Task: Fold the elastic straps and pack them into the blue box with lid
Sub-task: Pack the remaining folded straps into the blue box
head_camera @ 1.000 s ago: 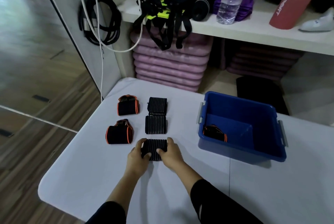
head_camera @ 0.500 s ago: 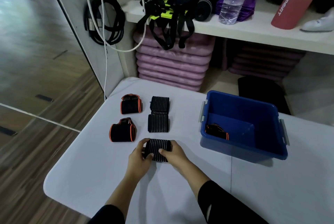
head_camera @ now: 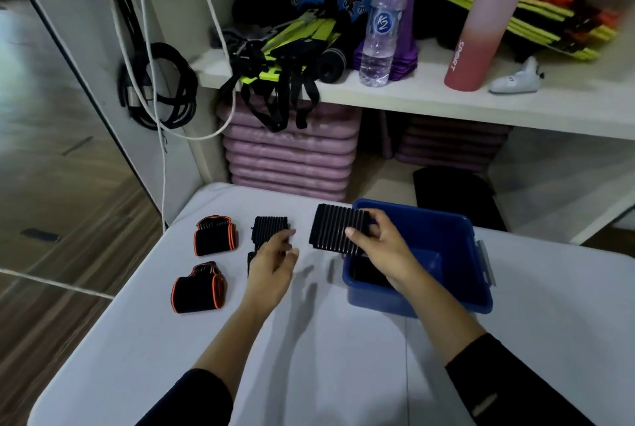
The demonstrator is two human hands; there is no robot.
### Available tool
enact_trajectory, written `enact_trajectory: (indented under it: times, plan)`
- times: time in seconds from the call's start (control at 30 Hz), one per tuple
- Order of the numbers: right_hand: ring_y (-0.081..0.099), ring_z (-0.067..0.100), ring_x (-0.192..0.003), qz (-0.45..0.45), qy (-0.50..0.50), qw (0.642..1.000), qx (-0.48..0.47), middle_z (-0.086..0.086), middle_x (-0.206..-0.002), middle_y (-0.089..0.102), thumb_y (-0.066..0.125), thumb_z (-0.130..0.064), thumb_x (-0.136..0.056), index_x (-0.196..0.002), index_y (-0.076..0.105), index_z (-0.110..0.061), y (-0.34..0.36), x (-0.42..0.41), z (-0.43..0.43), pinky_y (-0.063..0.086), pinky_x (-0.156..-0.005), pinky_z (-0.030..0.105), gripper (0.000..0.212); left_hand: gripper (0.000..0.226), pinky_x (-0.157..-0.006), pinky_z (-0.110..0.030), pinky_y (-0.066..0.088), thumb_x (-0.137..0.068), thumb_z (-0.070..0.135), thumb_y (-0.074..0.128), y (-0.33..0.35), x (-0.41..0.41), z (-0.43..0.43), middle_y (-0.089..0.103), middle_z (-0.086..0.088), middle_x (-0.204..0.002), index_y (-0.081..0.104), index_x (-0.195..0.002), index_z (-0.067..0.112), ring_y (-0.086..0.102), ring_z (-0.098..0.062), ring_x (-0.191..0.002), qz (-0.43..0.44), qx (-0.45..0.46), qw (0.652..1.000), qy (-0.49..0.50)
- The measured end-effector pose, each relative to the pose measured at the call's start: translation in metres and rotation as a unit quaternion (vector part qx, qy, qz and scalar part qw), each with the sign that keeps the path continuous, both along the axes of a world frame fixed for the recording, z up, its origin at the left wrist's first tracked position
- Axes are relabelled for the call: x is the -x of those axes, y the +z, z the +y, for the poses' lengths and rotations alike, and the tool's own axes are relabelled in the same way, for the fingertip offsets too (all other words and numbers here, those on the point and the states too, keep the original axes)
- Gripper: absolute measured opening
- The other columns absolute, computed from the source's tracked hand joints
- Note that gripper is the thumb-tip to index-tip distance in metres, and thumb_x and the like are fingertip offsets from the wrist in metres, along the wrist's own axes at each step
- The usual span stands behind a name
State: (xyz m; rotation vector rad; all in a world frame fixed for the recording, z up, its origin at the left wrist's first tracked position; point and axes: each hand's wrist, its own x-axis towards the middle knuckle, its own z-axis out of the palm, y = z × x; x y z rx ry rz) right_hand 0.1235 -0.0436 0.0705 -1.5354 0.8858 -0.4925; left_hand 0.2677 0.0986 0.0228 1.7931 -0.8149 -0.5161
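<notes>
**Strap lifted off the tabletop, now at the box rim**

Change vs a second ago: both hands were pressing the nearest black strap down on the tabletop [head_camera: 309, 374]. Now the right hand [head_camera: 378, 245] carries it alone. The folded strap [head_camera: 335, 231] is in the air at the left rim of the blue box [head_camera: 436, 219], partly over the opening but not in yet. Right fingers [head_camera: 351, 230] are curled round its right edge in a pinch, and the fold looks intact.

The left hand [head_camera: 271, 262] has let go. Its fingers are relaxed and spread, holding nothing, and it hovers over the middle black strap [head_camera: 252, 259]. The far black strap [head_camera: 271, 224] lies just beyond that. The far orange-trimmed strap [head_camera: 214, 236] and near orange-trimmed strap [head_camera: 198, 288] haven't moved.

Read: folding is done for this one, and the drop-in comes next. Something dark already lies in the box, mostly hidden by the right wrist. Four straps are left on the tabletop. No lid in view.
</notes>
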Motion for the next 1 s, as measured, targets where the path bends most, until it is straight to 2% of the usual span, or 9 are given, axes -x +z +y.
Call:
enact_trajectory:
  times: [0.1, 0.13, 0.37, 0.5, 0.6, 0.73, 0.83, 0.93, 1.0]
  plan:
    - [0.063, 0.026, -0.099, 0.025, -0.073, 0.997, 0.004, 0.006, -0.105, 0.062, 0.067, -0.022, -0.086, -0.109, 0.050, -0.027, -0.012, 0.023, -0.033, 0.052, -0.091, 0.047, 0.029, 0.035, -0.071, -0.014, 0.045, -0.093, 0.021, 0.052, 0.001, 0.013, -0.030, 0.056, -0.003, -0.111, 0.050, -0.126, 0.033, 0.056, -0.006, -0.078, -0.029, -0.046, 0.997, -0.046]
    - [0.063, 0.028, -0.099, 0.036, -0.096, 0.995, 0.001, 0.008, -0.106, 0.061, 0.067, -0.021, -0.085, -0.110, 0.050, -0.025, -0.018, 0.029, -0.041, 0.052, -0.091, 0.049, 0.030, 0.038, -0.069, -0.012, 0.042, -0.093, 0.021, 0.052, 0.001, 0.018, -0.039, 0.053, -0.002, -0.113, 0.047, -0.130, 0.030, 0.055, -0.003, -0.077, -0.039, -0.063, 0.995, -0.062]
    - [0.055, 0.025, -0.098, 0.077, -0.154, 0.983, -0.057, 0.015, -0.112, 0.055, 0.058, -0.007, -0.091, -0.128, 0.043, -0.005, -0.059, 0.045, -0.080, 0.050, -0.090, 0.039, 0.040, 0.047, -0.092, -0.030, 0.046, -0.092, 0.021, 0.052, -0.008, 0.031, -0.095, 0.048, -0.009, -0.121, 0.040, -0.138, 0.030, 0.061, -0.020, -0.088, -0.062, -0.117, 0.984, -0.117]
    - [0.056, 0.031, -0.109, 0.121, -0.147, 0.980, -0.055, 0.018, -0.119, 0.053, 0.066, -0.012, -0.086, -0.128, 0.044, -0.017, -0.084, 0.031, -0.094, 0.049, -0.095, 0.048, 0.048, 0.051, -0.097, -0.038, 0.048, -0.090, 0.017, 0.055, -0.012, 0.028, -0.117, 0.047, -0.010, -0.117, 0.040, -0.137, 0.029, 0.060, -0.028, -0.097, -0.075, -0.135, 0.979, -0.135]
    - [0.051, 0.033, -0.118, 0.133, -0.135, 0.981, -0.043, 0.024, -0.126, 0.051, 0.067, -0.011, -0.084, -0.124, 0.048, -0.021, -0.095, 0.018, -0.101, 0.048, -0.096, 0.041, 0.045, 0.052, -0.096, -0.039, 0.049, -0.089, 0.014, 0.055, -0.014, 0.024, -0.126, 0.046, -0.007, -0.114, 0.039, -0.137, 0.029, 0.060, -0.027, -0.097, -0.070, -0.134, 0.979, -0.138]
    - [0.053, 0.033, -0.114, 0.151, -0.143, 0.978, -0.024, 0.022, -0.122, 0.052, 0.072, -0.008, -0.079, -0.120, 0.056, -0.020, -0.104, 0.012, -0.103, 0.048, -0.096, 0.043, 0.045, 0.054, -0.094, -0.038, 0.049, -0.090, 0.015, 0.054, -0.021, 0.021, -0.127, 0.046, -0.004, -0.112, 0.037, -0.139, 0.030, 0.059, -0.024, -0.096, -0.076, -0.119, 0.979, -0.144]
    - [0.056, 0.032, -0.104, 0.161, -0.151, 0.975, -0.014, 0.016, -0.109, 0.052, 0.075, -0.006, -0.075, -0.115, 0.055, -0.016, -0.107, 0.013, -0.104, 0.050, -0.088, 0.038, 0.046, 0.055, -0.094, -0.036, 0.049, -0.091, 0.016, 0.053, -0.024, 0.022, -0.126, 0.046, -0.005, -0.117, 0.034, -0.140, 0.031, 0.059, -0.023, -0.097, -0.076, -0.106, 0.981, -0.144]
    - [0.054, 0.023, -0.090, 0.157, -0.148, 0.976, 0.004, 0.013, -0.099, 0.053, 0.073, -0.001, -0.076, -0.112, 0.050, -0.011, -0.109, 0.013, -0.104, 0.050, -0.075, 0.033, 0.044, 0.055, -0.095, -0.034, 0.047, -0.092, 0.016, 0.051, -0.025, 0.025, -0.124, 0.045, -0.005, -0.118, 0.032, -0.142, 0.029, 0.057, -0.023, -0.099, -0.075, -0.098, 0.982, -0.142]
    - [0.051, 0.017, -0.092, 0.154, -0.118, 0.981, 0.007, 0.010, -0.100, 0.055, 0.071, 0.001, -0.077, -0.115, 0.049, -0.011, -0.112, 0.013, -0.105, 0.047, -0.074, 0.028, 0.045, 0.055, -0.096, -0.032, 0.045, -0.093, 0.016, 0.050, -0.026, 0.025, -0.124, 0.045, -0.004, -0.118, 0.031, -0.143, 0.028, 0.056, -0.022, -0.100, -0.078, -0.099, 0.982, -0.140]
